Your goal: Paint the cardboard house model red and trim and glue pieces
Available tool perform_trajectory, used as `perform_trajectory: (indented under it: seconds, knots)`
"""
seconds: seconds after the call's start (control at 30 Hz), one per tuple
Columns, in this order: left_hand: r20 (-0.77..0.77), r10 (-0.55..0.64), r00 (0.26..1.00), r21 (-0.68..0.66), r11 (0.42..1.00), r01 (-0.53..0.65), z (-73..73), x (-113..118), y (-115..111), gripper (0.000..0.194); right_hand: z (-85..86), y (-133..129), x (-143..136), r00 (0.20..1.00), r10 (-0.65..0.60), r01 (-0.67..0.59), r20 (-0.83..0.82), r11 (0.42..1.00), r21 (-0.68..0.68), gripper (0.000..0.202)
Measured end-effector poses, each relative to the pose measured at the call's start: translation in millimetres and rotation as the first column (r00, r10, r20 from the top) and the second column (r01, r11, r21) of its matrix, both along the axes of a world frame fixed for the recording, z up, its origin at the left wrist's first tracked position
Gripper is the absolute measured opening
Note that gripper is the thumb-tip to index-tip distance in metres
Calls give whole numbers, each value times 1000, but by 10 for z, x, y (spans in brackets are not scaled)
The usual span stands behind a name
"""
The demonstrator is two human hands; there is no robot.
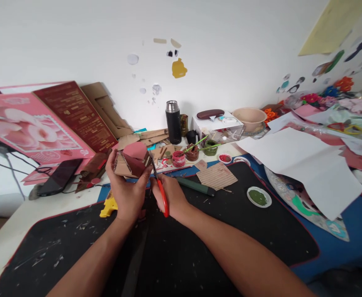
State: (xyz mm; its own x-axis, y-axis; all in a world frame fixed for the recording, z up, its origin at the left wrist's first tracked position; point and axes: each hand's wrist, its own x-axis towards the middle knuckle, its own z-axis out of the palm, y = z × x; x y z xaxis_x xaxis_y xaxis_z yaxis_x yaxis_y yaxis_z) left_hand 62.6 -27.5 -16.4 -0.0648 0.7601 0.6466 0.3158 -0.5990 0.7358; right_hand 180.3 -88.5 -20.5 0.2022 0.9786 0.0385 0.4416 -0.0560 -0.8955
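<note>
Cardboard piece point(124, 168), folded and partly pink-faced, is held up over the far edge of the black mat point(236, 231), left of its middle. The left hand point(126, 196) has its fingers and thumb clamped on it from below and both sides. Over the same stretch of mat, the right hand point(171, 193) has its fingers closed around the red-handled scissors point(162, 194); their blades point up at the cardboard's right edge, and whether they bite into it I cannot tell.

On the mat, a yellow object point(108, 207) lies just beside the left wrist. Toward the mat's far edge, right of the hands, are a dark green tool point(196, 186) and a corrugated card point(217, 176); farther right on the mat sits a white lid with green paint point(259, 197).

Beyond the mat's far edge stand a red paint pot point(178, 159), a brown one point(192, 153) and a green one point(211, 148), with a black flask point(173, 126) behind. A dark phone point(60, 177) and a pink box point(35, 128) are beyond its far left side; white sheets point(307, 165) spread past its right side.
</note>
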Motion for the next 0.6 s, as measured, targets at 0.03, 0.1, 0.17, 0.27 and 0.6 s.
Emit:
perform_trajectory:
  seconds: [0.03,0.1,0.17,0.27,0.6]
  knots:
    - [-3,6,1000,-3,1000,-6,-2,1,2,102,6,1,-1,1000,-3,3,12,1000,2,34]
    - [-7,19,1000,-18,1000,-19,2,4,-2,102,12,3,-2,999,-4,4,32,1000,5,33]
    - [-8,30,1000,-31,999,-31,15,8,-12,99,10,7,-2,999,-4,4,45,1000,6,33]
    - [13,16,1000,-53,998,-16,35,13,-21,97,-6,21,0,998,-3,2,62,1000,7,32]
    - [33,3,999,-50,999,-1,15,-10,47,95,-38,51,10,999,18,-18,35,1000,-11,29]
